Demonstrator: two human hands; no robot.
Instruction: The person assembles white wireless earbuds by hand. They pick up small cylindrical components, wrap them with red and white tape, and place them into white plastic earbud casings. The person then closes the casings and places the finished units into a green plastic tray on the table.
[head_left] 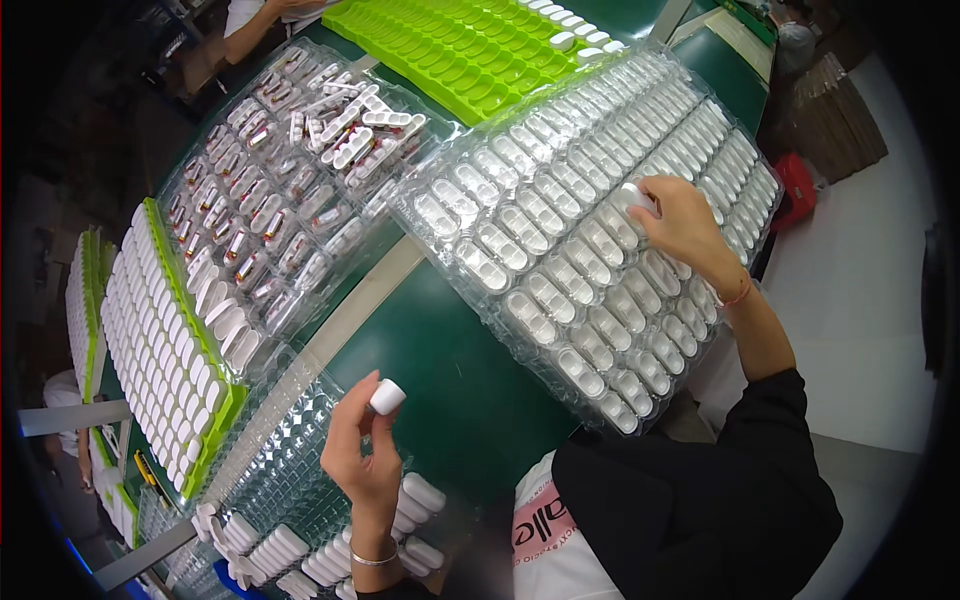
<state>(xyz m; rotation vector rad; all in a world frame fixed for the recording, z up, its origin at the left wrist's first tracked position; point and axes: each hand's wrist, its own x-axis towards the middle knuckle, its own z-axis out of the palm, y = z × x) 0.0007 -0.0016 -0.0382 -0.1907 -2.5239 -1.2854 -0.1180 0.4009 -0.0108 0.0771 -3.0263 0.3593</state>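
Note:
My left hand (362,450) is raised above the near edge of the green table, its thumb and fingers pinching a white rounded plastic piece (388,397), seen nearly end-on. Farther right, my right hand (685,225) reaches over a clear plastic blister tray (480,318). Between its thumb and fingers is another white rounded plastic piece (636,197), just above the tray's pockets. Rows of white oblong plastic shells (585,262), hollow side up, fill this tray. Below my left hand lie several smooth white oblong pieces (278,550) on stacked clear trays (290,440).
At the left, a clear tray holds white shells with small metal and red parts (240,245), some heaped loosely. A bright green tray (245,395) of white pieces stands beside it; another green tray (440,50) lies at the back. Other people's arms (250,35) show at far left.

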